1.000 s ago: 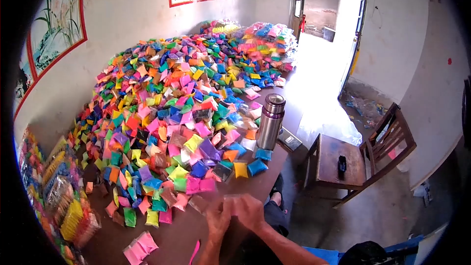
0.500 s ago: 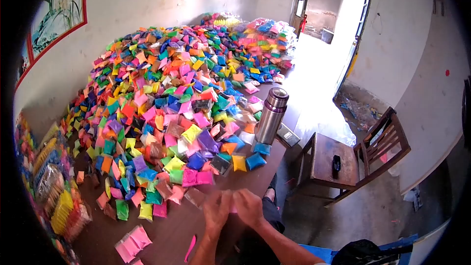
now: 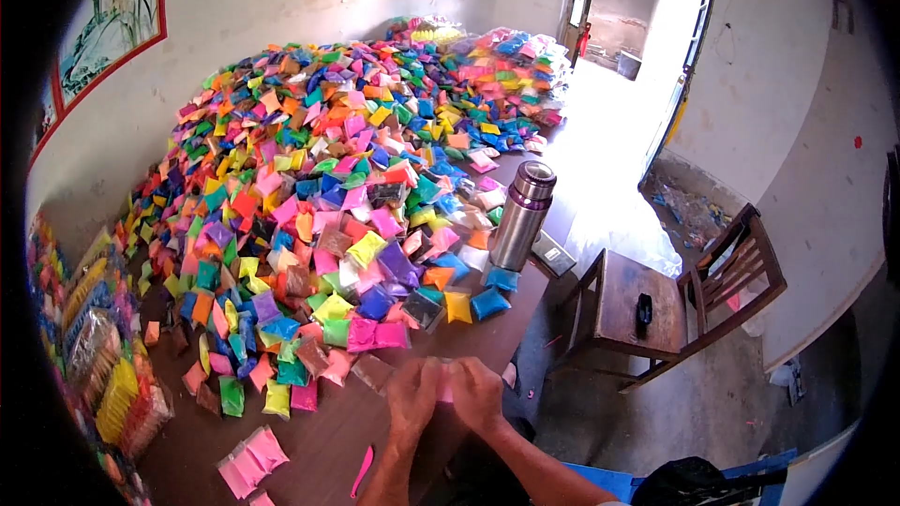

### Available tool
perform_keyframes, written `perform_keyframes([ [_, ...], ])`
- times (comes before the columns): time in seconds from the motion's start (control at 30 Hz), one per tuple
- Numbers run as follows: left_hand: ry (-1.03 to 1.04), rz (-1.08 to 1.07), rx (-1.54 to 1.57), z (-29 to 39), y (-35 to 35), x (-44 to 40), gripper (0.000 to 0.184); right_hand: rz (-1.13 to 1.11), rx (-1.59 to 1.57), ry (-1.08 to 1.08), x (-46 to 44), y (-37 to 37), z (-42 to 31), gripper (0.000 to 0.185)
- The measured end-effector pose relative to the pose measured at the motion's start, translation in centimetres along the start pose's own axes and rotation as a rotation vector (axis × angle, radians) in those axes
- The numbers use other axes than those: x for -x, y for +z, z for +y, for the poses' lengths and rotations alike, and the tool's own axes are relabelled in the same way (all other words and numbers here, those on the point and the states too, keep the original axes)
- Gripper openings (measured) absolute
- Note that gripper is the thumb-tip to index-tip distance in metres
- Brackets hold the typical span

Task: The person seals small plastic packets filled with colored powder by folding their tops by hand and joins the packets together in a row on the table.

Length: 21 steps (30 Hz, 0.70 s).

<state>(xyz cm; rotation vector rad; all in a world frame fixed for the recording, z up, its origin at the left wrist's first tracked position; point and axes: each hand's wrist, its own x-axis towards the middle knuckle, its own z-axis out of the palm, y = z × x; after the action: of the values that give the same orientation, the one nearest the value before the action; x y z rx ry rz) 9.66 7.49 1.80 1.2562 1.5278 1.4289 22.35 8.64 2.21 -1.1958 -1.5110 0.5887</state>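
Note:
Close together at the table's near edge, my left hand (image 3: 413,395) and my right hand (image 3: 475,397) are both closed, fingers pinching a small pink packet (image 3: 445,384). Only a strip of it shows between them. A brown packet (image 3: 372,372) lies just beyond my left hand. Left of my forearm is a thin pink plastic knife-like tool (image 3: 362,471). Further left lie several pink packets (image 3: 253,461) side by side. A great heap of colourful packets (image 3: 319,197) covers much of the brown table (image 3: 323,445).
A steel thermos (image 3: 521,217) stands upright near the table's right edge, with a small grey box (image 3: 553,253) beside it. To the right is a wooden chair (image 3: 647,305) with a black object on its seat. Large clear bags of packets (image 3: 112,384) line the left side.
My hands stay at almost the same spot, still closed together. A little more of the pink packet shows between them. The view has shifted slightly.

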Motion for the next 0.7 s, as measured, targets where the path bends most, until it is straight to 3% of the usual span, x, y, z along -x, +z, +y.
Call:
perform_keyframes([
  [0.27,0.049,-0.020,0.018,0.2,0.4,0.0,0.028,0.023,0.036,-0.033,0.1,0.3,1.3,0.016],
  [0.43,0.049,-0.034,-0.140,1.0,0.0,-0.1,0.026,0.011,0.015,0.004,-0.1,0.1,0.6,0.016],
  [0.7,0.022,-0.028,-0.051,0.8,0.2,0.1,0.028,0.033,-0.062,0.069,0.1,0.1,0.5,0.015],
])
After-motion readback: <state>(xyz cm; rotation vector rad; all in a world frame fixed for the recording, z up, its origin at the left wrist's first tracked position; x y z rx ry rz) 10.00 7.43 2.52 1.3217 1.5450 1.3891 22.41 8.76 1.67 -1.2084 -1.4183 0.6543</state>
